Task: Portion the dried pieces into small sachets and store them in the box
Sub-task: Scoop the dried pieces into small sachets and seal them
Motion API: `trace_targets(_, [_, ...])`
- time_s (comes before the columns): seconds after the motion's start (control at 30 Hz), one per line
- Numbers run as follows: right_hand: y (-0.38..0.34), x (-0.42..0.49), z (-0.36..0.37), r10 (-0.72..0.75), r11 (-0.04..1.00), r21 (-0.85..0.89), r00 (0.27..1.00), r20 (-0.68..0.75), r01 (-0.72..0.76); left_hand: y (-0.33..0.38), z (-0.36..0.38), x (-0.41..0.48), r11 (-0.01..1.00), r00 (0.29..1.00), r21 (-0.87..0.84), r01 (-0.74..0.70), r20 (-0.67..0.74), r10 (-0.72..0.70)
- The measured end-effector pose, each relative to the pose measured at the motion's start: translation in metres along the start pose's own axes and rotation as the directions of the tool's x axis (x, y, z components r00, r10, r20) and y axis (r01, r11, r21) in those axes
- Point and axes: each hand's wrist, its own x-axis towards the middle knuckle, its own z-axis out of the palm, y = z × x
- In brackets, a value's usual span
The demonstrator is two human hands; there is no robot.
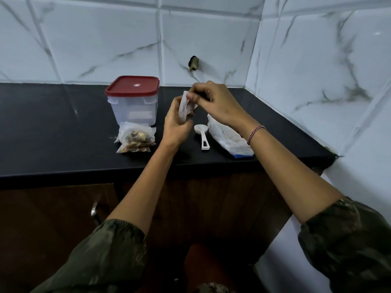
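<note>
Both hands are up over the counter (63, 127) and meet on one small sachet (184, 108). The left hand (177, 126) grips it from below, fingers curled round its lower half and holding it upright. The right hand (213, 100) comes in from above, fingertips bunched and pinching at the sachet's top edge. Whether a dried piece sits between those fingertips cannot be told.

This looks like the portioning step, with a sachet being opened or closed at the mouth. The paper is too pale to show whether it has been filled.

Just below the right hand, between the two wrists, the white scoop (202, 137) lies idle on the counter. Under the right wrist sits the bulk bag (229, 140), crumpled, with its mouth toward the hands. To the left of the left hand rests a small stack of filled sachets (135, 138), with dark pieces showing through. Just beyond them stands the box (133, 111), its red lid (132, 86) on.

If the sachet is empty, the next move needs the right hand to let go and take the scoop to the bulk bag, while the left holds the mouth open. If it is full, it goes on the stack. Nothing can be stored until that lid comes off.
</note>
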Motion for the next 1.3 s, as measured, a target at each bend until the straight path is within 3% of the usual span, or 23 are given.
trace_targets(0.07, [0.001, 0.002, -0.002, 0.004, 1.000, 0.011, 1.000, -0.017, -0.003, -0.001, 0.000, 0.000, 1.000, 1.000, -0.017, 0.005, 0.021, -0.004])
trace_targets(0.17, [0.005, 0.006, -0.002, -0.090, 0.974, -0.201, 0.993, 0.076, 0.104, -0.001, -0.003, 0.000, 0.999, 0.999, -0.020, -0.026, 0.047, 0.027])
trace_targets(0.27, [0.006, 0.004, -0.003, -0.164, 0.865, -0.442, 0.967, 0.197, 0.237, 0.000, -0.003, -0.001, 0.999, 1.000, -0.023, -0.028, 0.004, 0.028])
trace_targets(0.37, [0.006, -0.003, -0.002, -0.240, 0.757, -0.554, 0.937, 0.255, 0.345, -0.001, -0.003, 0.001, 0.998, 1.000, -0.058, -0.016, -0.009, 0.015])
trace_targets(0.43, [0.008, -0.006, -0.002, -0.215, 0.782, -0.530, 0.940, 0.266, 0.329, -0.002, -0.002, 0.001, 0.998, 1.000, -0.066, 0.001, 0.014, 0.000])
trace_targets(0.57, [0.010, -0.005, -0.007, -0.042, 0.929, -0.329, 0.930, 0.366, 0.171, -0.002, -0.001, 0.001, 0.999, 0.998, -0.053, -0.002, 0.060, 0.005])
trace_targets(0.67, [0.009, -0.005, -0.006, -0.029, 0.972, -0.204, 0.920, 0.392, 0.118, -0.003, 0.001, 0.000, 0.996, 0.996, -0.085, 0.000, 0.093, 0.008])
trace_targets(0.8, [0.008, -0.008, -0.003, -0.012, 0.954, -0.271, 0.917, 0.400, 0.131, -0.005, 0.002, 0.001, 0.999, 0.995, -0.044, -0.009, 0.098, 0.013])
trace_targets(1.0, [0.014, -0.012, 0.002, -0.093, 0.926, -0.334, 0.964, 0.250, 0.176, -0.006, -0.001, 0.000, 0.999, 0.996, 0.027, -0.017, 0.091, 0.014])
trace_targets(1.1, [0.011, -0.017, 0.001, -0.084, 0.974, -0.192, 0.982, 0.169, 0.116, -0.005, -0.002, -0.001, 0.999, 0.998, 0.037, -0.004, 0.057, 0.002])
trace_targets(1.2, [0.015, -0.024, 0.000, -0.021, 0.998, -0.060, 0.994, -0.107, 0.015, -0.005, -0.003, -0.001, 0.997, 1.000, 0.077, -0.006, 0.007, 0.005])
trace_targets(1.3, [0.028, -0.032, 0.004, 0.130, 0.916, -0.357, 0.977, -0.168, -0.183, -0.004, -0.005, 0.000, 0.994, 1.000, 0.109, -0.009, -0.029, 0.012])
